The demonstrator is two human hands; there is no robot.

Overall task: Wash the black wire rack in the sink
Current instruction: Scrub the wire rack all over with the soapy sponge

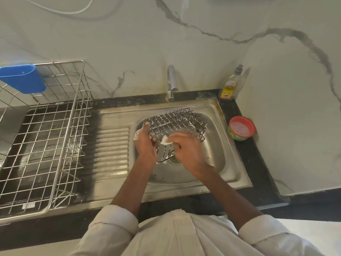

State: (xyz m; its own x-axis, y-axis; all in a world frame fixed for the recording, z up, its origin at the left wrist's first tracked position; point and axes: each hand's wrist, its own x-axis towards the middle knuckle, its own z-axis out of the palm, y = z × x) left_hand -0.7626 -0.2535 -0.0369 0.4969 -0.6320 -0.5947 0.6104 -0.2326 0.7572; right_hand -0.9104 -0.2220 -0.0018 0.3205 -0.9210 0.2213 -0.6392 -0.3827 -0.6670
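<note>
1. Here, the steel sink is set in the dark desk
2. The big silver drying basket stands to its left
3. The black wire rack sits tilted in the sink basin
4. The left hand has its grip closed on the rack's near-left edge
5. The right hand pinches a small white sponge against the rack

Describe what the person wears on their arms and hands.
Both arms have off-white shirt sleeves rolled up near the elbows, the left sleeve and the right sleeve, leaving the forearms bare. The left hand and right hand wear no gloves; no rings or watch show, and soapy foam clings to the left hand.
</note>
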